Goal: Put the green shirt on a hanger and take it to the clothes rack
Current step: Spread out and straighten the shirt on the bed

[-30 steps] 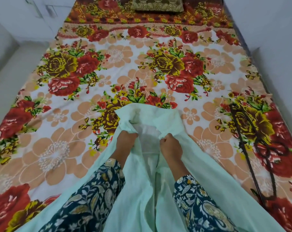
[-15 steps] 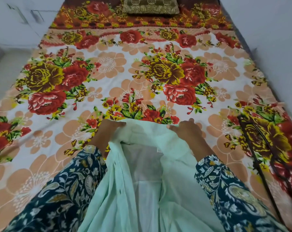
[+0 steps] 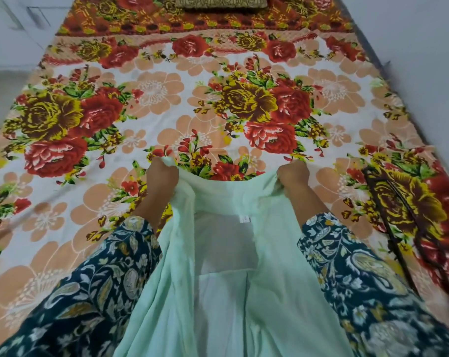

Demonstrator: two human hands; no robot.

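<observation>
Pale mint-green shirt (image 3: 233, 292) held up over a bed (image 3: 166, 94) covered by a flowered sheet. The cloth is thin and partly see-through, with a small white label just below the neckline, and it hangs down between the two patterned sleeves (image 3: 94, 287). Left hand (image 3: 163, 177) and right hand (image 3: 294, 176) are each closed in a fist on the shirt's top edge, well apart, stretching the neckline into a shallow curve. A dark hanger (image 3: 403, 220) lies on the sheet at right.

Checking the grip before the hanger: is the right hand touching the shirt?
Touching. Head view shows the right hand fisted around the shirt top edge.
</observation>
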